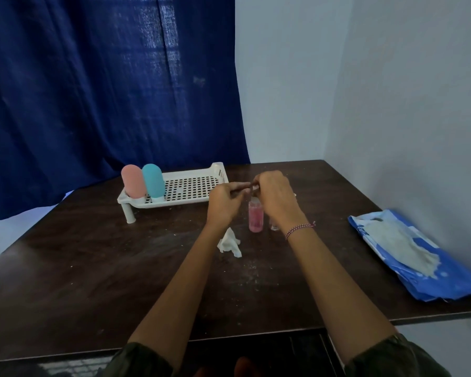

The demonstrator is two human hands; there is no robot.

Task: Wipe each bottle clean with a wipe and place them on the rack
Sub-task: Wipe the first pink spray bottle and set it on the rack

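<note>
Standing upright on the dark table, one small pink bottle sits just below your hands; it is slim, see-through and pink-filled, with its pale neck right under your fingers. Your left hand and right hand meet above it, fingers curled and tips pressed together, but I cannot tell what, if anything, they pinch. Two more bottles, one salmon bottle and one teal bottle, stand side by side at the left end of the single white rack, both rounded and matte. One crumpled wipe lies near your left wrist. A small clear object shows behind your right wrist, too hidden to identify. One blue wipe pack lies well apart at the right.
</note>
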